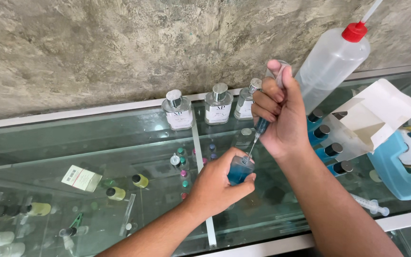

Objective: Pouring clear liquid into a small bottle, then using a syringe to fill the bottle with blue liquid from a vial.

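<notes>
Hands meet over the glass counter (120, 143): the left hand (217, 183) is wrapped around a small square bottle (239, 171) of blue liquid, steadying it on the glass. Above it, the right hand (281, 114) is clenched on a syringe (261, 126), needle at the bottle's mouth and thumb on the plunger. Blue shows in both, so filling looks well underway, not finished. Behind stand three capped bottles (217, 103) and a tilted squeeze bottle (331, 62).
</notes>
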